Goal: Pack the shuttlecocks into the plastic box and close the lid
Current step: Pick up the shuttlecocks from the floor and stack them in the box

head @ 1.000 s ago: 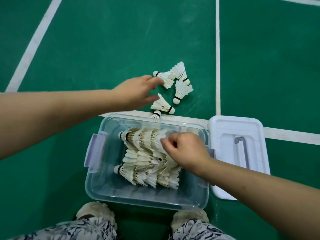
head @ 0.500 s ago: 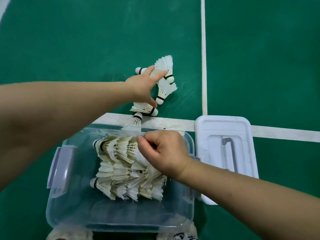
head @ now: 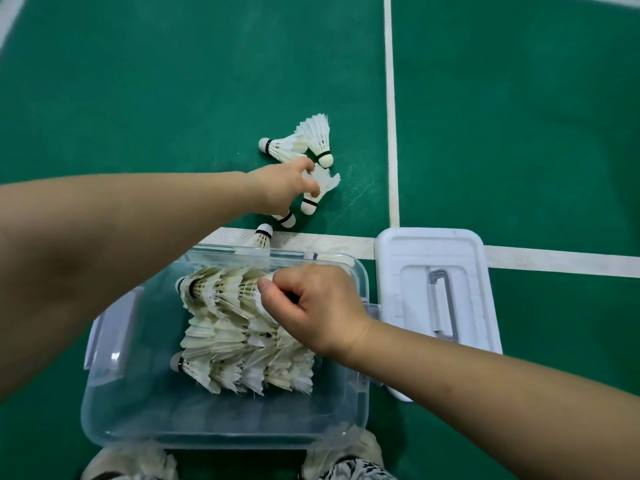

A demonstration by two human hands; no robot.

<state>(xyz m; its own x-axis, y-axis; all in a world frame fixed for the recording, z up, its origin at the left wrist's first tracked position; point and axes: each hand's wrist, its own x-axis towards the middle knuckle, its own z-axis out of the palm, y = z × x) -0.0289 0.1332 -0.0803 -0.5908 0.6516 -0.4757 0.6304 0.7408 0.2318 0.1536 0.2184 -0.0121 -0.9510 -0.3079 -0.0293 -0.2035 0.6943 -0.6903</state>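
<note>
Green court floor (head: 173, 81) is carrying everything. The left hand (head: 280, 188) is pinching a loose shuttlecock (head: 320, 188) beyond the far edge of the box (head: 221, 434); the right hand (head: 318, 303) is gripping the nested rows (head: 242, 341) inside. The lid (head: 433, 244) is lying beside its right edge. Risk: forcing another in is likely crushing feathers

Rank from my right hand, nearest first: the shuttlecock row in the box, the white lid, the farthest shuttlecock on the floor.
1. Shuttlecock row, in the box, pinched by the right hand.
2. White lid, beside the box, right.
3. Farthest shuttlecock, well ahead of the box.
</note>
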